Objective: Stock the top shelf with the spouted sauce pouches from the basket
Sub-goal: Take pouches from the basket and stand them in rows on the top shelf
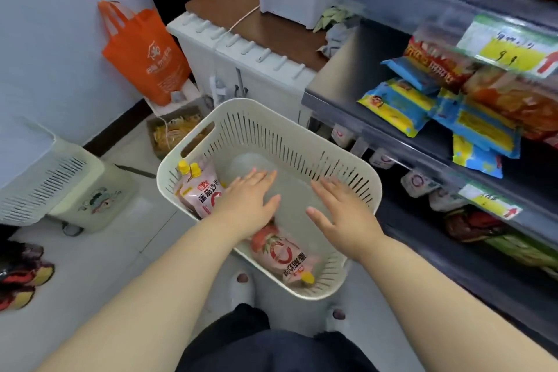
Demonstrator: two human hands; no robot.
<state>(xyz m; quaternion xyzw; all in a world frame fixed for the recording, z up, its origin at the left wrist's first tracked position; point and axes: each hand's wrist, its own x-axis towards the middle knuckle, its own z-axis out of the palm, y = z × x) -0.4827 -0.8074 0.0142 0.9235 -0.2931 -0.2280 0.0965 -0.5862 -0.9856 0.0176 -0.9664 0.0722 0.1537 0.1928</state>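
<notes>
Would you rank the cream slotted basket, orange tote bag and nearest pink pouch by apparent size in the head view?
1. Cream slotted plastic basket.
2. Orange fabric tote bag, though farther away.
3. Pink spouted pouch, partly hidden.

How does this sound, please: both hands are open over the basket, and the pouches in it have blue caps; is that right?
Only the colour is wrong: the head view shows yellow caps. The left hand and right hand are open over the basket holding the pouches.
</notes>
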